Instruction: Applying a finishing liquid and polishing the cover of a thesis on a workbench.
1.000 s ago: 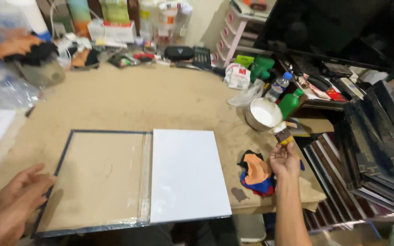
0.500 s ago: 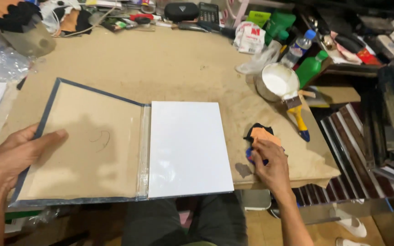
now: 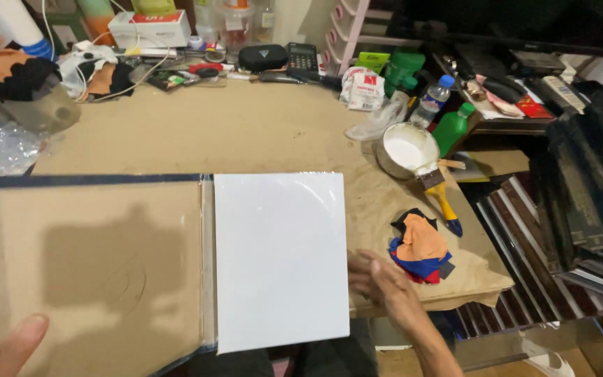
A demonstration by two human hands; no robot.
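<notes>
We see left hand [image 3: 8, 345], grip open, thumb on open cover [image 3: 92, 258] at table [image 3: 246, 132] front edge. White sheet [image 3: 280, 258] on its right half. Right hand [image 3: 378, 279] open beside sheet; wet glue could let it skew.

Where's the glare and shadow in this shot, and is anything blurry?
Head view: a soft sheen along the top edge of the white sheet; a broad dark shadow across the brown board. The right hand by the sheet's edge is slightly motion-blurred; the left hand is cut off at the frame's bottom. The table is evenly lit; the upper right corner is dark.
</notes>
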